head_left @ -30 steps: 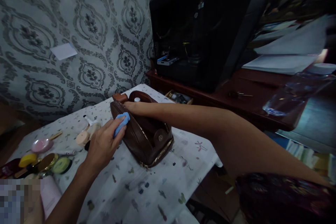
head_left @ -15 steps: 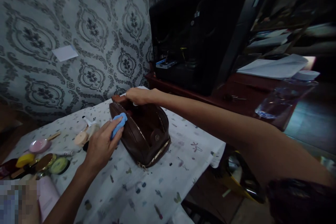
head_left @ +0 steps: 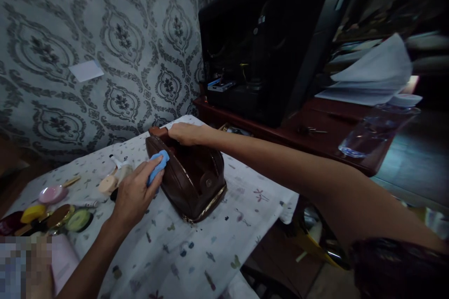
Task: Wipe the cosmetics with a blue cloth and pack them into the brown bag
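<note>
A dark brown leather cosmetic bag (head_left: 178,182) stands on the table with its zipped top gaping. My left hand (head_left: 135,191) pinches a crumpled blue cloth (head_left: 159,167) and presses it to the bag's left side. At the far end of the opening is my right hand (head_left: 184,134), its fingers curled down at the inside of the bag beside a tan leather strap (head_left: 158,131). Whatever those fingers hold is hidden. A gold zip (head_left: 213,202) runs along the bag's near lower edge.
Left of my hand lie several cosmetics, including a pink round case (head_left: 52,194), a yellow sponge (head_left: 33,213) and a green-topped compact (head_left: 79,220). A printed cloth (head_left: 196,261) covers the table. Rightward stand a black television (head_left: 259,56) and a clear bottle (head_left: 375,131).
My right hand has shifted slightly lower at the bag's opening, its forearm lower too. A sheet of paper at the right has lifted up. The left hand keeps its place with the blue cloth.
</note>
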A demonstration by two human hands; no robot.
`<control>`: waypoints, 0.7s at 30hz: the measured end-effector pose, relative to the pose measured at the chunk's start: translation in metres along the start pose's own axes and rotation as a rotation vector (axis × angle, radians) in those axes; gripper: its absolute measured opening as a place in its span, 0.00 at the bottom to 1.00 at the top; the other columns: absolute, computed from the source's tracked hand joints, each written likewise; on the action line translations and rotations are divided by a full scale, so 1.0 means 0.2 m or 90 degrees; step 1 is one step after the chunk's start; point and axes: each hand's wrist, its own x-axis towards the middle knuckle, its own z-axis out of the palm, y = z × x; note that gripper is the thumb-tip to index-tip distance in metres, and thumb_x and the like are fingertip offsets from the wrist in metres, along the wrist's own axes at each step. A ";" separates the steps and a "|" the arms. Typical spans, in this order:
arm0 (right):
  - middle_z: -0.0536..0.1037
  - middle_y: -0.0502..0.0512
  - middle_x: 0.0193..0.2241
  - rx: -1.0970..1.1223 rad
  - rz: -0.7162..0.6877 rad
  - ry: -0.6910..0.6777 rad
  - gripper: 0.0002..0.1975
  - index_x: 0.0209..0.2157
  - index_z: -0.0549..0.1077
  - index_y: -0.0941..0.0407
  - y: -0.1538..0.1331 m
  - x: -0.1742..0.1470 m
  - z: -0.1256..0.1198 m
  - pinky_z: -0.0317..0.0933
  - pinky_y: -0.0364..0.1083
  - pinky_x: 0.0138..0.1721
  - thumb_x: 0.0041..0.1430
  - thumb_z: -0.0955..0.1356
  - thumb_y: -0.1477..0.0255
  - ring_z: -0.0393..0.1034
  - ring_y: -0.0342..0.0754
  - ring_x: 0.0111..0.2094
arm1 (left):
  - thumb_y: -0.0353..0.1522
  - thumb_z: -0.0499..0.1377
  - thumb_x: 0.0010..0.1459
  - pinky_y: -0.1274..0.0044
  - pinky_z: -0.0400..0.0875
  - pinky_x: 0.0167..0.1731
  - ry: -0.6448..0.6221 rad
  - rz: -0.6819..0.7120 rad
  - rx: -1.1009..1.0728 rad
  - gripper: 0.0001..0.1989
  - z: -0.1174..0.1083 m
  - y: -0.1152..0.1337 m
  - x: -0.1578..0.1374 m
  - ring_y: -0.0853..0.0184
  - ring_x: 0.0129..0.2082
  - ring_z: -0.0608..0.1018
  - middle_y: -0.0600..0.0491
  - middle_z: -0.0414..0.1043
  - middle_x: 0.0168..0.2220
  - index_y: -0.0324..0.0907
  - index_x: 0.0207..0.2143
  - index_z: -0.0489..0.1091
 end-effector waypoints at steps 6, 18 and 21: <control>0.80 0.68 0.44 -0.036 -0.015 -0.001 0.13 0.43 0.77 0.66 0.01 0.02 0.03 0.64 0.46 0.42 0.64 0.62 0.81 0.75 0.53 0.43 | 0.46 0.47 0.68 0.68 0.73 0.51 0.008 -0.005 0.001 0.24 0.00 0.01 0.00 0.56 0.52 0.78 0.47 0.75 0.54 0.42 0.54 0.71; 0.80 0.62 0.46 -0.106 0.000 -0.060 0.12 0.44 0.77 0.61 0.03 0.08 0.02 0.66 0.44 0.42 0.64 0.63 0.80 0.76 0.51 0.45 | 0.47 0.47 0.68 0.69 0.74 0.48 0.009 0.008 0.022 0.24 -0.01 0.00 0.00 0.57 0.50 0.79 0.47 0.76 0.53 0.43 0.54 0.71; 0.81 0.61 0.43 -0.112 0.006 -0.074 0.11 0.43 0.77 0.61 0.04 0.09 -0.01 0.66 0.44 0.40 0.63 0.64 0.80 0.76 0.51 0.42 | 0.46 0.47 0.68 0.69 0.75 0.47 0.008 0.013 0.027 0.24 -0.01 -0.01 0.00 0.57 0.49 0.79 0.47 0.76 0.53 0.43 0.55 0.70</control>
